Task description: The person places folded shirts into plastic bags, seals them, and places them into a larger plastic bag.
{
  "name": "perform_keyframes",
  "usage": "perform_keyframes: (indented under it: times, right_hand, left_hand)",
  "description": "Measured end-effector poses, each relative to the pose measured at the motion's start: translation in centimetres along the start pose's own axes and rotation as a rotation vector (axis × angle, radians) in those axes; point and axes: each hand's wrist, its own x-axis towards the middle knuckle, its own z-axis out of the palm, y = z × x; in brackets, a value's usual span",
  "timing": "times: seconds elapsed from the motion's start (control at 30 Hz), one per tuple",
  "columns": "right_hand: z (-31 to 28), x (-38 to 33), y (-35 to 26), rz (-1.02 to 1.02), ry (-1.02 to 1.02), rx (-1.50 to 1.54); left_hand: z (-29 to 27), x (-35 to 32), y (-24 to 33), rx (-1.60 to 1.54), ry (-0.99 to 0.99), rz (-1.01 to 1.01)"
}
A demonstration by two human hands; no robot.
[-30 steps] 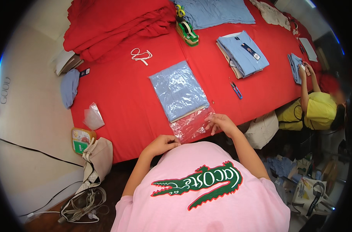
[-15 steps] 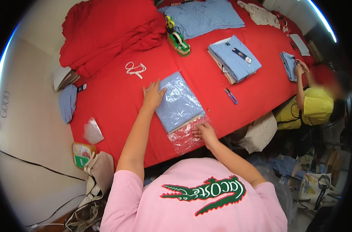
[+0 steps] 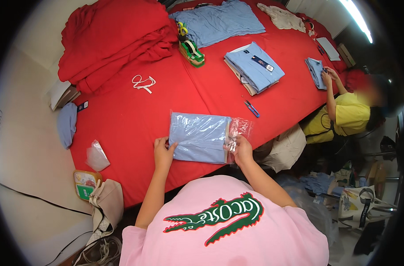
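Observation:
A folded light-blue garment point(image 3: 195, 137) lies inside a clear plastic bag point(image 3: 242, 127) at the near edge of the red-covered table. The bag's loose open end points right. My left hand point(image 3: 164, 150) grips the bag's left end, thumb on top and fingers at the edge or beneath. With its fingers closed, my right hand point(image 3: 243, 150) pinches the loose plastic flap at the right end. Part of the flap is crumpled beside those fingers.
Farther right are a stack of folded shirts point(image 3: 255, 66) and blue thread snips point(image 3: 252, 109). A tape dispenser point(image 3: 192, 53), white cord point(image 3: 143, 83) and red fabric heap point(image 3: 115, 42) lie beyond. A co-worker in yellow point(image 3: 350, 113) handles a blue garment point(image 3: 316, 73) at right.
The bagged garment has turned so its loose flap faces right and has come nearer me. My left hand has moved to its left end; my right hand has closed on the flap.

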Motion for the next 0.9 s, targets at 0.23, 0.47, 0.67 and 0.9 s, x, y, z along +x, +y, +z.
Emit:
perform_keyframes:
  times: [0.23, 0.47, 0.67, 0.9]
  right_hand:
    - [-2.1, 4.0, -3.5, 0.227, -0.180, -0.447]
    - [-1.3, 3.2, -3.6, 0.313, -0.349, -0.399]
    - [0.5, 3.0, -2.4, 0.212, -0.329, -0.851]
    - [1.0, 2.9, -2.3, -0.040, -0.447, -0.818]
  left_hand:
    - [0.3, -1.5, -2.4, -0.148, 0.084, -0.124]
    - [0.0, -0.9, -4.0, -0.278, 0.022, -0.226]
    - [0.5, -1.4, -4.2, -0.600, -0.003, -0.276]
    - [0.7, -2.6, -3.7, -0.619, 0.114, -0.187]
